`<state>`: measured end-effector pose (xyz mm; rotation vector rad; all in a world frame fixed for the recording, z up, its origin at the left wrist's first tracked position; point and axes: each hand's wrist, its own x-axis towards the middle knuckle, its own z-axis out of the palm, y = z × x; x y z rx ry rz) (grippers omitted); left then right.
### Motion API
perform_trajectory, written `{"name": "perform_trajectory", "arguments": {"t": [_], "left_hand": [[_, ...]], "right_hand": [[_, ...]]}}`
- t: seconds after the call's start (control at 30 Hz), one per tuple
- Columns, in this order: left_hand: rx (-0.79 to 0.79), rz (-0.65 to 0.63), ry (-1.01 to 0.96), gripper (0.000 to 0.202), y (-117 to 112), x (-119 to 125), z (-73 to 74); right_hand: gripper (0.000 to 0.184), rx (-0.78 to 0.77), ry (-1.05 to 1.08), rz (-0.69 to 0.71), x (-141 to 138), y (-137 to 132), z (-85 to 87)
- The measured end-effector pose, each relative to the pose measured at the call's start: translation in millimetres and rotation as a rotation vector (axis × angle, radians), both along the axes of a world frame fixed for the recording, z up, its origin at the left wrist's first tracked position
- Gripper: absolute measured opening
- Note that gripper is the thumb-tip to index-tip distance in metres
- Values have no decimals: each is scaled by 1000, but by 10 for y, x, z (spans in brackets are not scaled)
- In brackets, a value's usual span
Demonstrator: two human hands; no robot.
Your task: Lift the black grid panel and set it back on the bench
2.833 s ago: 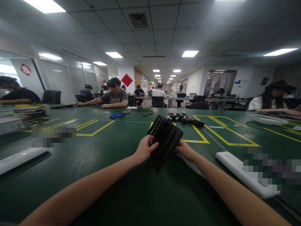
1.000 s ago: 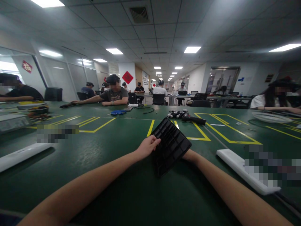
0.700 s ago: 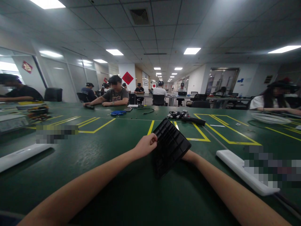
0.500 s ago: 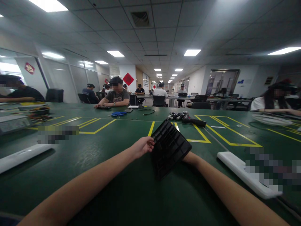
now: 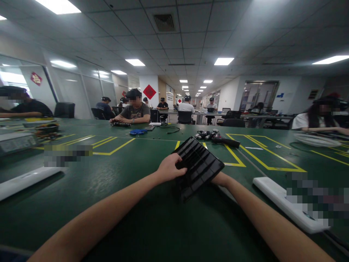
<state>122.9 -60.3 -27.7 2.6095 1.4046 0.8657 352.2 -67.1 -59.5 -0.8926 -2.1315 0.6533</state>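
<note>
Tray (image 5: 201,165) has tipped to a flatter slant over the last half second, and the left thumb has gone from its left edge onto its ribbed face. Tray now stands tilted over the near middle of the table (image 5: 114,203), between the two hands; whether its lowest corner touches the table, cannot tell. Long axis seems to run from lower left to upper right, though foreshortening makes this unsure. Left hand (image 5: 169,166) is at the left edge, so the tray lies to the right of its grip: thumb and index finger apart, thumb over the face, other fingertips hidden; whether they pinch, cannot tell. Right hand (image 5: 220,179) is at the opposite, lower right side, mostly behind the tray; state of its grip not shown. Both hands about equally near. Beyond the tray's top corner, apart from it in depth as judged: a cable bundle (image 5: 205,135) and a black handle (image 5: 228,142). Farther right, yellow tape (image 5: 287,169) and a white bar (image 5: 283,198), well clear of the hands.
</note>
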Motion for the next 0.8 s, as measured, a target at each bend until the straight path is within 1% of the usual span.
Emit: {"name": "perform_trajectory", "arguments": {"t": [0.07, 0.13, 0.2, 0.23, 0.27, 0.33, 0.4, 0.47, 0.53, 0.6, 0.63, 0.7, 0.73, 0.8], "left_hand": [[44, 134, 42, 30, 102, -180, 75], [51, 321, 100, 33, 228, -438, 140], [13, 525, 158, 39, 359, -722, 177], [-36, 620, 178, 43, 420, -855, 181], [-99, 708, 188, 48, 478, -975, 176], [-227, 839, 178, 54, 578, -1162, 139], [-312, 900, 157, 57, 650, -1274, 87], [-344, 910, 154, 57, 687, -1321, 49], [-323, 910, 180, 56, 684, -1311, 47], [-189, 913, 225, 52, 643, -1242, 80], [-97, 896, 244, 48, 609, -1182, 101], [47, 790, 247, 40, 518, -1005, 128], [69, 705, 239, 37, 463, -890, 124], [23, 511, 224, 34, 337, -629, 79]], "right_hand": [[40, -34, -130, -246, 164, 92, 13], [42, -55, -297, -561, 386, 161, 33], [41, -44, -470, -808, 614, 198, 40], [40, -46, -548, -894, 712, 207, 34], [40, -55, -615, -959, 791, 213, 21], [41, -82, -711, -1020, 890, 221, -26], [44, -102, -757, -1027, 920, 228, -83], [45, -111, -767, -1023, 914, 226, -122], [49, -118, -747, -1025, 897, 211, -123], [55, -77, -710, -1058, 870, 186, -79], [59, -24, -693, -1080, 845, 172, -44], [61, 109, -660, -1076, 755, 143, 38], [58, 152, -644, -1029, 684, 125, 75], [47, 162, -603, -856, 496, 76, 121]]}}
